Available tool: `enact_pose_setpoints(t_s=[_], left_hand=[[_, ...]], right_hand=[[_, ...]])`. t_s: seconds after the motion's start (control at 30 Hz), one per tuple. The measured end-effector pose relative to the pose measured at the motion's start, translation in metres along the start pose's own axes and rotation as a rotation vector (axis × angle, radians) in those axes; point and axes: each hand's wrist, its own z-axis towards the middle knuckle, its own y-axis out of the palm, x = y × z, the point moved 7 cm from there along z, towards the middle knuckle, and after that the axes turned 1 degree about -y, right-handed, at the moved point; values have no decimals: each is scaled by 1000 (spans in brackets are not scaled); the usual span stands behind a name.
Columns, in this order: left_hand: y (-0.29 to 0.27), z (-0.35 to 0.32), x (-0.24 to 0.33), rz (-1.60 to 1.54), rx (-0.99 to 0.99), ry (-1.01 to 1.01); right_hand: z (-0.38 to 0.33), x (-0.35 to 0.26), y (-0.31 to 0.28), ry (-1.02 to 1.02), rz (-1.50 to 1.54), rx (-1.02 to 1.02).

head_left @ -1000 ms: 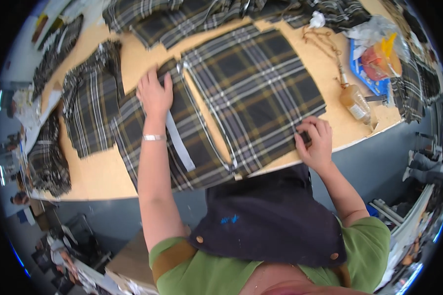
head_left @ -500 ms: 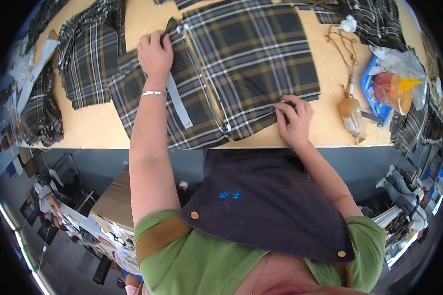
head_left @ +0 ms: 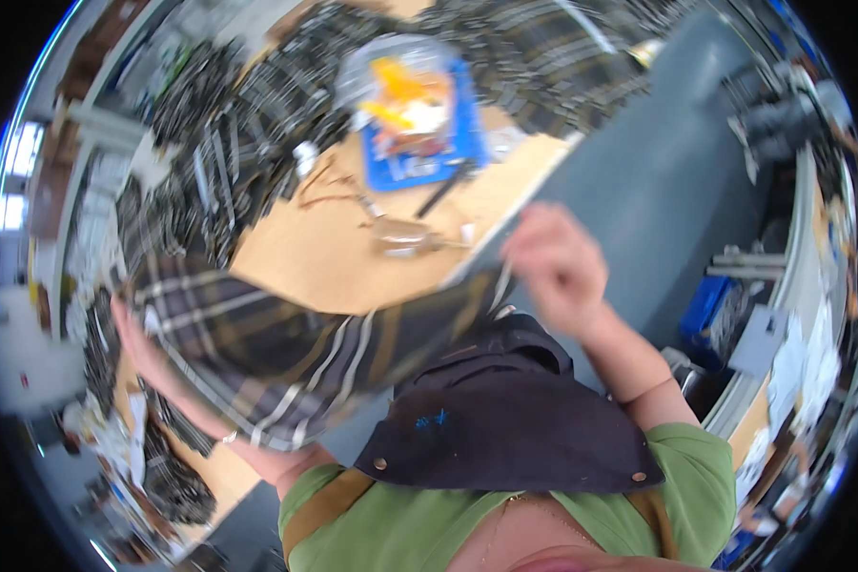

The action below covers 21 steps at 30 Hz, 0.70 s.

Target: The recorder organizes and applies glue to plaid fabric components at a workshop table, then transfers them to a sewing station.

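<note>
A dark plaid fabric panel (head_left: 315,329) with white and mustard stripes hangs stretched between my hands, lifted and sagging in the middle. At its left end is my left hand (head_left: 132,334), partly hidden by the cloth and blurred; it appears to hold that end. My right hand (head_left: 561,272), smeared by motion, is closed with thumb and fingers pinched at the panel's right corner. The cloth passes in front of my apron (head_left: 505,434) and across the table's near edge.
On the wooden table (head_left: 300,257) lie a blue tray (head_left: 472,124) with a bagged orange-yellow item, a black-handled tool (head_left: 443,191) and a corded amber bottle (head_left: 400,238). Plaid cloth piles (head_left: 276,95) surround them. Grey floor (head_left: 629,191) lies beyond the table edge at right.
The view has swung to the right. A plaid panel, flat on the table before, is now raised between my hands, and the white strip near my left hand is out of sight.
</note>
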Motion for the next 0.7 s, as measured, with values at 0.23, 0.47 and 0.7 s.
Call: enact_pose_setpoints(t_s=[0.23, 0.47, 0.7], left_hand=[[337, -72, 252, -1533, -948, -513], [508, -169, 319, -1242, -810, -612], [655, -252, 342, -1108, -992, -887]], right_hand=[[-174, 79, -231, 840, 188, 1376], [-179, 61, -224, 799, 1308, 1079], [-260, 114, -299, 930, 1244, 1338]])
